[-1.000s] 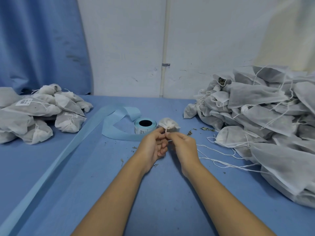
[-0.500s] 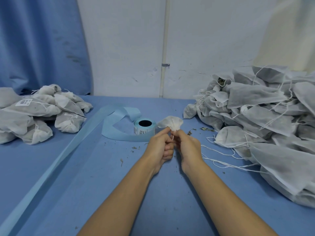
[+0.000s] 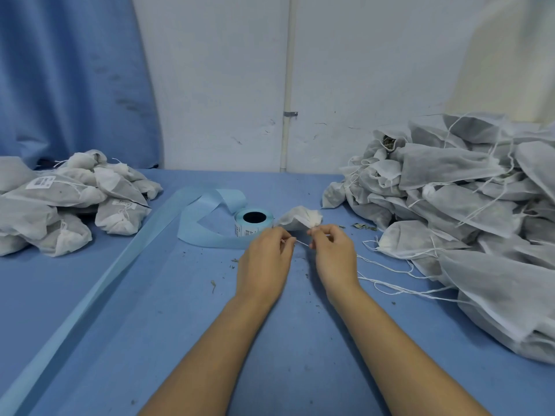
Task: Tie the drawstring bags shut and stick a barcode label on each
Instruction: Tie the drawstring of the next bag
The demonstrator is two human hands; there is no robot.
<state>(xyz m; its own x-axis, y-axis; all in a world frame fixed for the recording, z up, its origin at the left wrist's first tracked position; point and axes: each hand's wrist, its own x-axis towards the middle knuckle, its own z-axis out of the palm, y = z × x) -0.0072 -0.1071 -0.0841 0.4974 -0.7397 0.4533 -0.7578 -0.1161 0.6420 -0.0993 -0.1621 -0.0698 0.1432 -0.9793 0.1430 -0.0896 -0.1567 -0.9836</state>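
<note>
A small white drawstring bag lies on the blue table just beyond my hands, its gathered neck toward me. My left hand pinches one end of its white drawstring. My right hand pinches the string close to the bag's neck. The string runs taut between the two hands. A roll of barcode labels on light blue backing stands just left of the bag.
A pile of labelled, tied bags sits at the left. A larger heap of untied bags with loose strings fills the right side. A long strip of blue backing tape trails from the roll toward the front left. Herb crumbs dot the table.
My hands, which were pressed together at the bag's neck, have drawn apart, stretching the drawstring between them. The bag has shifted slightly right.
</note>
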